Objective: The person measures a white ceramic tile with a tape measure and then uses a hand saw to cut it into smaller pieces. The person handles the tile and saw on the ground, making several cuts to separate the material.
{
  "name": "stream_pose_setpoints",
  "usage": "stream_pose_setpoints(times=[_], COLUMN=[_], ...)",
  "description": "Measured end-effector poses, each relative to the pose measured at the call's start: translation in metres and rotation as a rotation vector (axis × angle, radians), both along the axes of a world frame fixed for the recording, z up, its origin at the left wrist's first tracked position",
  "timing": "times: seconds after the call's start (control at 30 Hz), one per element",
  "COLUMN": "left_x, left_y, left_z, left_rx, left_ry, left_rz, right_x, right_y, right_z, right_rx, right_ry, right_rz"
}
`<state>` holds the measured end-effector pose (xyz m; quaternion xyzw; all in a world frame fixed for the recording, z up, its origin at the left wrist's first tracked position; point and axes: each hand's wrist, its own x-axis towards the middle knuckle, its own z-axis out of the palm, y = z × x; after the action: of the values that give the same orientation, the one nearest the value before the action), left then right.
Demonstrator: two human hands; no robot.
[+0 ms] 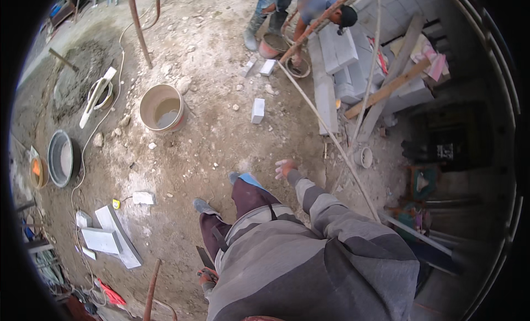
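My right hand point(285, 168) hangs out in front of my body, its fingers apart and holding nothing, above the bare dirt floor. Low at my left side, my left hand point(207, 276) is closed round a tool with a dark flat blade point(206, 258); its exact kind is hard to make out. The blade lies beside my left leg. Nearest ahead of my right hand is a small white block point(258, 111) on the ground. A large round bucket point(162, 108) with murky liquid inside stands farther off to the left.
At the top, a co-worker point(320, 3) bends over a bucket point(273, 46). Stacked pale blocks point(338, 49) and planks point(386, 89) fill the far right. A long pole point(331, 136) slants along my right. White slabs point(102, 240), a black tub point(63, 158) and a cable point(83, 165) lie left.
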<state>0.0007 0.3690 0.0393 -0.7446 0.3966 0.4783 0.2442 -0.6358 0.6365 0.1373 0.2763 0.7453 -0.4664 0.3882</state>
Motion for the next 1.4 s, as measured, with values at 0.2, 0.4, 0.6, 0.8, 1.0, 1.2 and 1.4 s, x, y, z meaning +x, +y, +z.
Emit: stream_pose_setpoints(times=[0.2, 0.4, 0.6, 0.8, 1.0, 1.2, 1.4], left_x=[-0.02, -0.033, 0.054, 0.203, 0.38, 0.472, 0.502], left_y=[-0.151, -0.223, -0.092, 0.075, 0.214, 0.253, 0.188], left_z=[-0.037, 0.097, 0.084, 0.041, 0.047, 0.066, 0.089], left_rx=[-0.253, -0.289, -0.223, 0.114, 0.074, -0.004, -0.402], left_ry=[0.074, -0.22, -0.157, -0.223, -0.409, -0.469, -0.343], left_rz=[-0.348, -0.772, -0.39, -0.255, -0.04, -0.029, 0.2], right_x=[0.113, 0.273, 0.283, 0.272, 0.371, 0.588, 0.811], right_y=[0.015, 0.105, 0.12, 0.083, -0.078, -0.299, -0.377], right_z=[0.004, -0.034, -0.031, -0.081, -0.039, 0.139, 0.259], right_rx=[-0.107, -0.067, 0.28, 0.044, -0.266, -0.868, -1.505], right_ry=[0.249, -0.18, -0.239, -0.045, 0.03, 0.211, 0.939], right_rz=[-0.155, -0.189, 0.175, 0.321, 0.86, 1.435, 1.417])
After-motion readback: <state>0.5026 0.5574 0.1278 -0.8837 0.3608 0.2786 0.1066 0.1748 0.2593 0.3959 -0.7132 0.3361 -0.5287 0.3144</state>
